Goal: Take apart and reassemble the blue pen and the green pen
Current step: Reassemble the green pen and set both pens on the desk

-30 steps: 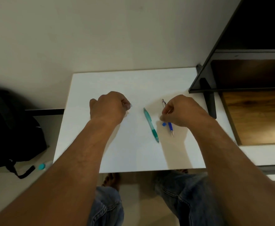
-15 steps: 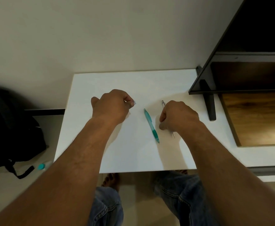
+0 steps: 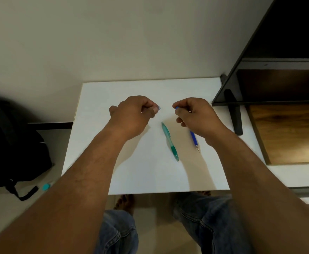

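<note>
White desk (image 3: 113, 162) fills the middle of our view, and our 2 hands are held over it, apart from each other. Our left hand (image 3: 131, 114) has its fingers curled and pinches a small clear piece (image 3: 158, 107) at the fingertips. Our right hand (image 3: 198, 116) is curled too, pinching a small blue piece (image 3: 176, 107). Below the gap between them the green pen (image 3: 169, 141) lies flat on the desk, tip toward us. Near it on the right lies the blue pen (image 3: 194, 140), its far end hidden under our right hand. A black backpack (image 3: 12, 143) sits on the floor at left.
</note>
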